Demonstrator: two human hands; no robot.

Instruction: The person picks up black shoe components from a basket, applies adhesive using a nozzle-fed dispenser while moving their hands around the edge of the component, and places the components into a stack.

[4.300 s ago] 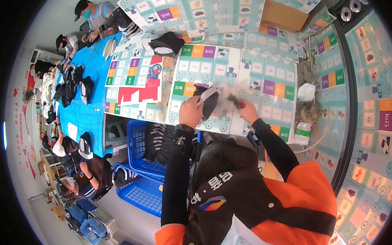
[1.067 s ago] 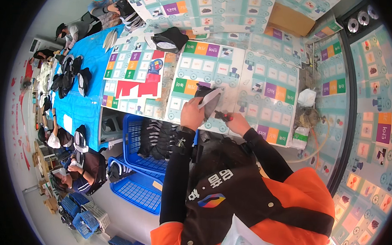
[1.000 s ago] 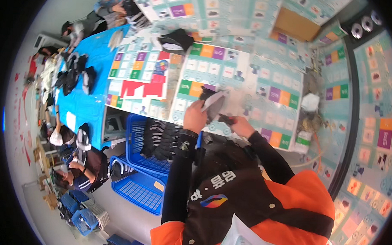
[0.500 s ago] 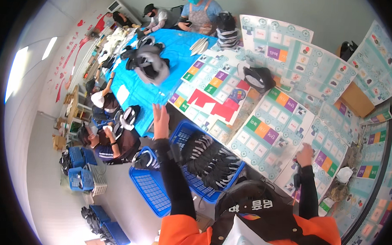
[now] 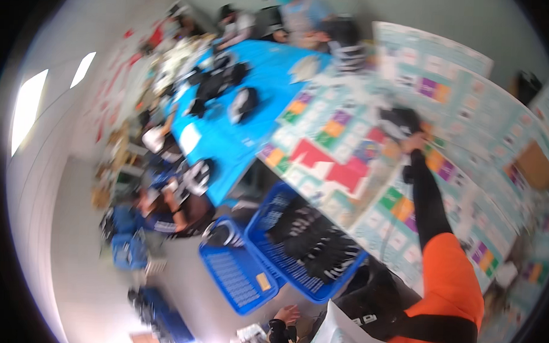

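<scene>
The person's right hand point(image 5: 414, 142) was at the near edge of a black-and-grey fabric piece point(image 5: 400, 121) on the sheet-covered table point(image 5: 341, 203); blur hid whether its fingers pinched it. The left hand point(image 5: 288, 315), fingers loosely spread, hung near a blue basket point(image 5: 312, 291).

Orange upper sleeve point(image 5: 451, 271), black forearm cover point(image 5: 429, 204), dark apron point(image 5: 382, 303).

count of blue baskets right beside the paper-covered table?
2. The larger basket, at the table's edge, holds a heap of dark, pale-striped pieces. The other basket sits to its left, mostly bare. More could be nested underneath, hidden.
</scene>
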